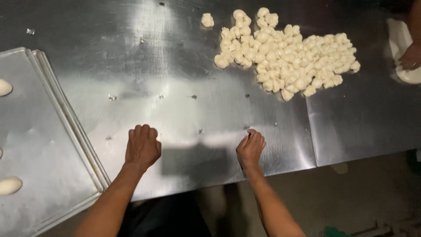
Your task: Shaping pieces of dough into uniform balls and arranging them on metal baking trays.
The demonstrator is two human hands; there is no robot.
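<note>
My left hand rests knuckles-up on the steel table, its fingers curled into a loose fist. Level with it to the right, my right hand is curled the same way near the table's front edge. Nothing shows under either palm; whatever lies beneath is hidden. A large heap of small pale dough pieces lies at the far right of the table, well beyond both hands. One loose dough piece sits apart to the left of the heap.
Stacked metal baking trays lie at the left, with shaped dough ovals along their left side. Another person's hand presses on a white lump of dough at the far right edge. Small dough crumbs dot the table.
</note>
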